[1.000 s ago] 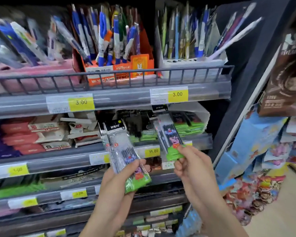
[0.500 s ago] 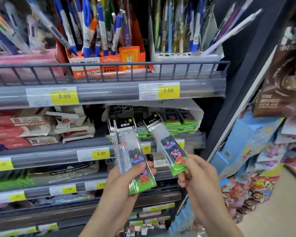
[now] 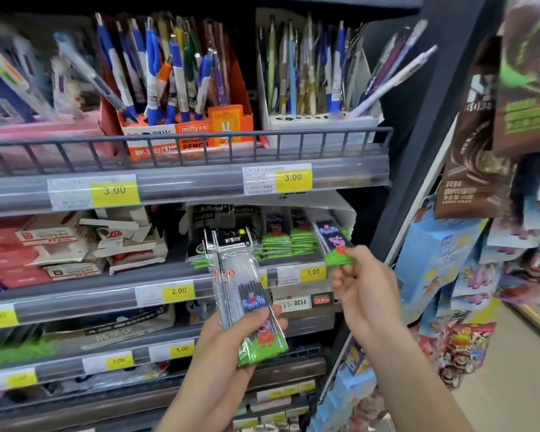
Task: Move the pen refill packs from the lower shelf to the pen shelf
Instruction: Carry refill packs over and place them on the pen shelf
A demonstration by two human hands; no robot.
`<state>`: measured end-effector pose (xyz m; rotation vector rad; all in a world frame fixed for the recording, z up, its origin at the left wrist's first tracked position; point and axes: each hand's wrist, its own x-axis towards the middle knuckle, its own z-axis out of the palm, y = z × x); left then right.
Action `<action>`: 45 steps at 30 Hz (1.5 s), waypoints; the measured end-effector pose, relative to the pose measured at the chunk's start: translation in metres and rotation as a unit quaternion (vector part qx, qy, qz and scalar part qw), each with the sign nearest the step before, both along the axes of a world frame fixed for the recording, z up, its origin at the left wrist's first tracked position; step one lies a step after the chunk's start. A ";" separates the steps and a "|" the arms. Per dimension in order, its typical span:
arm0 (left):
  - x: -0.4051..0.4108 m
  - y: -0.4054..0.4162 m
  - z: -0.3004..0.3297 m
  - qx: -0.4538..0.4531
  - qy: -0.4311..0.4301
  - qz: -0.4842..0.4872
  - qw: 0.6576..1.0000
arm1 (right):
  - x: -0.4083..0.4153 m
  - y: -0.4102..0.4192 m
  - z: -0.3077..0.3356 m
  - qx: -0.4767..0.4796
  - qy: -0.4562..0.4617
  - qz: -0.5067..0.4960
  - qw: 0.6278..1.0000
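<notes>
My left hand (image 3: 231,347) grips a small stack of clear pen refill packs (image 3: 243,294) with black headers and green cartoon bottoms, held upright in front of the second shelf. My right hand (image 3: 360,285) pinches the green bottom of a single refill pack (image 3: 335,241), whose top end reaches into the white box (image 3: 346,210) of matching packs on that shelf. The pen shelf (image 3: 200,179) above carries an orange pencil box (image 3: 184,132) and a white pen holder (image 3: 321,120), both full of upright pens.
Red and white small boxes (image 3: 60,247) fill the left of the second shelf. Lower shelves with yellow price tags run below. A black upright post (image 3: 418,151) bounds the shelves on the right; hanging snack bags (image 3: 480,145) and blue packets (image 3: 437,260) crowd beyond it.
My right hand moved its single pack up and to the right, into the white box on the second shelf. The left hand's stack stayed roughly where it was.
</notes>
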<state>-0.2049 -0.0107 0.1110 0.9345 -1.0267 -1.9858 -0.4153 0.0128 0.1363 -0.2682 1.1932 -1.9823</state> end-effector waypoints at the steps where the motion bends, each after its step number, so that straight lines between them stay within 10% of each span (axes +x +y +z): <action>1: 0.000 0.000 0.001 -0.001 0.000 -0.003 1.000 | -0.003 -0.006 0.002 0.007 0.006 -0.007 1.000; 15: -0.007 0.000 0.005 0.008 0.027 -0.015 0.999 | -0.001 -0.040 -0.006 -0.015 0.004 -0.153 0.988; 32: -0.010 -0.009 0.008 0.027 0.048 -0.005 0.998 | -0.006 -0.028 -0.004 0.041 0.160 -0.107 0.981; 39: -0.014 -0.031 0.016 0.004 0.044 0.024 0.999 | 0.085 0.029 -0.009 0.073 0.281 0.174 0.941; 45: -0.010 -0.039 0.012 0.012 0.078 -0.002 0.997 | 0.085 0.029 0.003 0.083 0.305 0.160 0.935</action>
